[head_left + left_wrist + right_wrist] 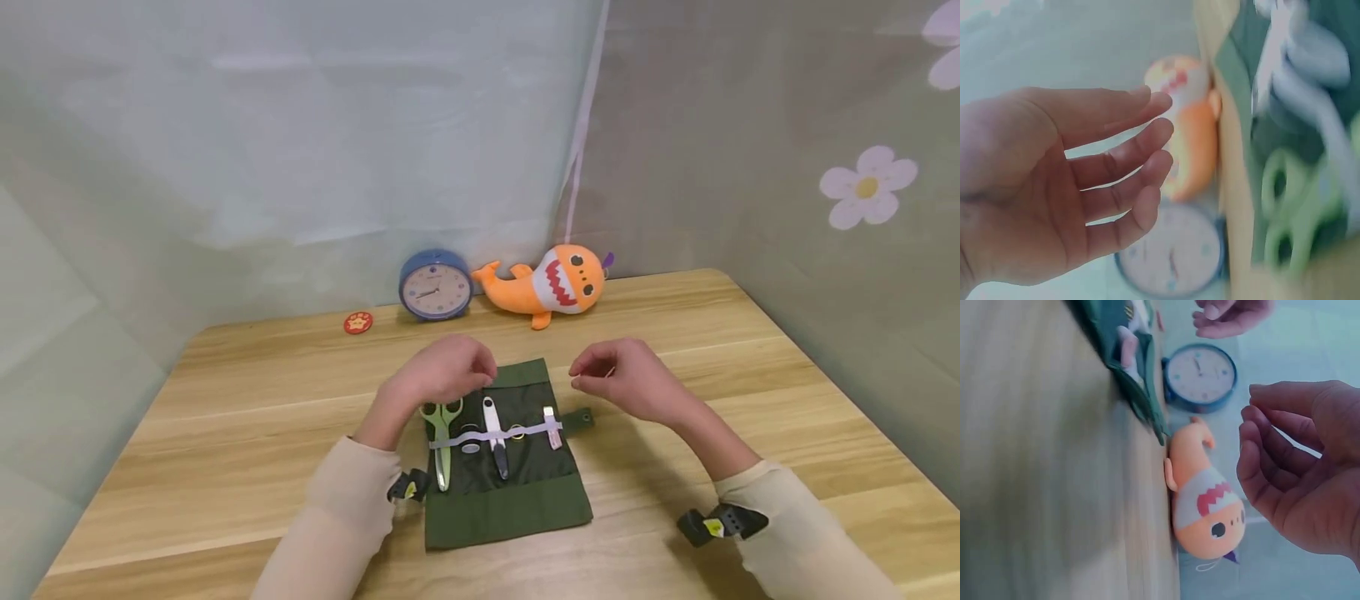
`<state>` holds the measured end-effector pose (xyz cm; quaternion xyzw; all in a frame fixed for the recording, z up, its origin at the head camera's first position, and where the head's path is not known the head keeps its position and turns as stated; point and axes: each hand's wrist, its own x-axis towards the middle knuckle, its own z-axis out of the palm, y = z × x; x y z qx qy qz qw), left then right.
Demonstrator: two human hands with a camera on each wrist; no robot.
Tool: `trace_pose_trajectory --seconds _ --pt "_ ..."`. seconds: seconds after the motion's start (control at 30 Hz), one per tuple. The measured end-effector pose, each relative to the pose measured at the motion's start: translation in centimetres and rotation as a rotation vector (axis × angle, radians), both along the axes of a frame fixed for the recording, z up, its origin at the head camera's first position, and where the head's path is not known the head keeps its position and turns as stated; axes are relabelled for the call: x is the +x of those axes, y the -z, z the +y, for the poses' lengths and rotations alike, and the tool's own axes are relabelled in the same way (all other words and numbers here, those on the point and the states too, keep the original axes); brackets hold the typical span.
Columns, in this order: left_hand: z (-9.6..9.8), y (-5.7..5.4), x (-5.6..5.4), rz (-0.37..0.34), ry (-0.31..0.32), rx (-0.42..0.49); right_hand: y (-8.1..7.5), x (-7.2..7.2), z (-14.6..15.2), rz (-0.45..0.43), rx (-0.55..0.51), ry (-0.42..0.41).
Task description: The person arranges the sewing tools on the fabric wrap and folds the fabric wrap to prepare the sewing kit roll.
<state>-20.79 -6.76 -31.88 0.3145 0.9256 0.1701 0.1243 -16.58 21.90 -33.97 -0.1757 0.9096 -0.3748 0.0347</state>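
A dark green fabric tool roll point(510, 508) lies unfolded on the table. Its pale elastic band point(531, 430) holds green-handled scissors point(442, 429), a small dark-and-white round item point(470, 440), a slim white tool with a black end point(495, 437), a yellow ring point(517, 432) and a small white-and-pink piece point(552, 427). My left hand point(450, 371) hovers over the roll's far left part, fingers loosely bent, thumb close to the index finger. To the right of the roll's far edge, my right hand point(626, 379) is raised with fingers gently curved. Neither wrist view shows anything held.
Along the table's back edge stand a blue alarm clock point(437, 287) and an orange plush shark point(551, 283). A red round badge point(357, 322) lies left of the clock. Fabric walls point(337, 167) rise behind the wooden table point(262, 417). The roll's snap tab point(577, 421) sticks out rightward.
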Motion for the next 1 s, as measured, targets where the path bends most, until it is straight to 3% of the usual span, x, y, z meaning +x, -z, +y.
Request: trace_pose_trajectory --seconds 0.1,0.23,0.4,0.67,1.0 --pt "-2.2 -0.2 -0.9 0.008 -0.056 -0.005 0.0 1.8 0.5 -0.042 0.025 -0.072" --pt "-4.4 0.3 -2.1 0.056 -0.096 -0.014 0.7 3.9 0.9 -0.119 0.070 -0.213" --pt "-5.8 1.5 -2.9 0.053 -0.092 -0.024 1.7 5.6 0.6 -0.187 0.078 -0.344" --pt "-6.5 3.5 -3.6 0.001 -0.089 0.021 2.6 6.5 0.3 -0.172 0.100 -0.364" --pt "-6.6 4.6 -4.0 0.051 -0.062 0.002 3.1 6.9 -0.2 -0.129 0.145 -0.382"
